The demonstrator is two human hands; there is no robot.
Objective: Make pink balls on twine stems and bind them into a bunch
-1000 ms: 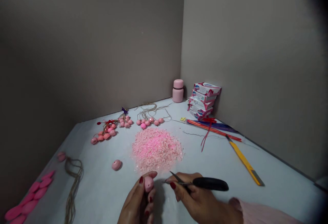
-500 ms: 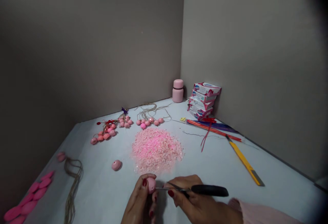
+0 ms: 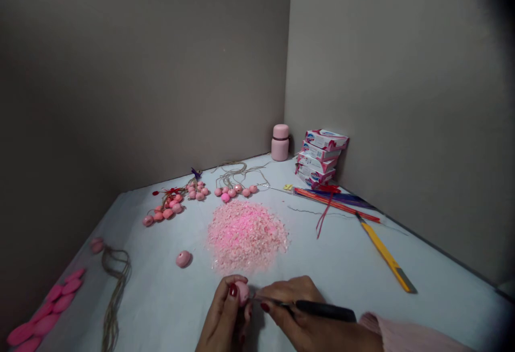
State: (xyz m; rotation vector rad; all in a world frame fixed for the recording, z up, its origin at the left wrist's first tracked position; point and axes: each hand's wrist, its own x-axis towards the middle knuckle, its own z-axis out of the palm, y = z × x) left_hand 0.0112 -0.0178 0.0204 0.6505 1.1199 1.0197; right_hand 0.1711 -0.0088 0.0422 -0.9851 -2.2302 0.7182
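At the front of the table my left hand (image 3: pixel 225 314) pinches a round pink bead (image 3: pixel 242 293) between thumb and fingers. My right hand (image 3: pixel 295 309) grips black-handled scissors (image 3: pixel 325 310), whose metal tip points left and meets the bead's right side. How far the tip goes into the bead cannot be made out. Just beyond both hands lies a wide heap of pink shavings (image 3: pixel 247 236). A loose pink bead (image 3: pixel 183 258) with a small hole rests left of the heap.
Strung pink beads (image 3: pixel 168 213) and cords lie at the back left. A bundle of twine (image 3: pixel 115 287) and a pink braided piece (image 3: pixel 46 317) are at left. A yellow utility knife (image 3: pixel 386 255), orange strips (image 3: pixel 338 205), stacked boxes (image 3: pixel 322 156) and a pink flask (image 3: pixel 280 143) stand or lie right.
The scissors' blades, spread apart before, now appear closer together, with the handle tilted slightly lower. My left hand and the bead have shifted slightly right, and the bead has turned a little.
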